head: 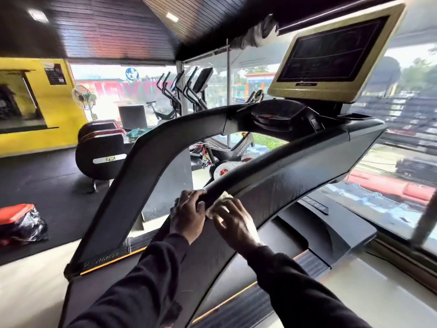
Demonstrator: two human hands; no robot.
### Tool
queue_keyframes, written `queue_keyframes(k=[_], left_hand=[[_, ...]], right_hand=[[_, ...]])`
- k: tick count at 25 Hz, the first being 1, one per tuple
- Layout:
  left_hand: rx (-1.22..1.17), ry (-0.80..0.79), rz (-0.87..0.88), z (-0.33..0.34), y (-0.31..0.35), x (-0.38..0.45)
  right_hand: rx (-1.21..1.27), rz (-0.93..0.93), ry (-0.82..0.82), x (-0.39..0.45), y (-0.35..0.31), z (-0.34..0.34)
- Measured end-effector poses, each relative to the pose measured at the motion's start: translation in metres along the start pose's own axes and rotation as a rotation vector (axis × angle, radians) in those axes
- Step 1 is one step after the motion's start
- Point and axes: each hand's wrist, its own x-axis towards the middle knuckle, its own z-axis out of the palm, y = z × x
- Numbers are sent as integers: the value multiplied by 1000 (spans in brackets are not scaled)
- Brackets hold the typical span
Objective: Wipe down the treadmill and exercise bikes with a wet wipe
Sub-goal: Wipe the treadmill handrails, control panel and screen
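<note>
In the head view both hands work at the lower end of the black padded handrail (pixel 272 171) of the large black treadmill (pixel 132 185): the left hand (pixel 188 213) curls its fingers over the rail's edge, and just beside it the right hand (pixel 233 221) presses the pale folded wet wipe (pixel 223 197) against the rail with fairly straight fingers. By my judgement the task is at an early stage, since the wipe sits on only one rail. Up beyond the hands, the gold-framed dark console screen (pixel 331 53) and the far side arm look unreached, and further off past them the black exercise bikes (pixel 227 155) by the window wait untouched.
</note>
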Motion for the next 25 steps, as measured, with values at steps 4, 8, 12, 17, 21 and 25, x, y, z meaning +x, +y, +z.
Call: queue_keyframes(k=[4,8,12,17,21,25], left_hand=[[25,-45,108,20,25,20],[44,-29,176,34,39,35],[138,42,198,43,40,39],[166,26,208,53,54,49],[185,29,221,65,73,63],[225,60,276,85,109,75]], right_hand=[[-11,376,280,28,18,-17],[-36,119,125,15,16,-21],[-92,282,204,32,71,-40],[-106,408,317,35,56,-18],[-47,70,172,33,83,-39],[1,490,388,51,138,-62]])
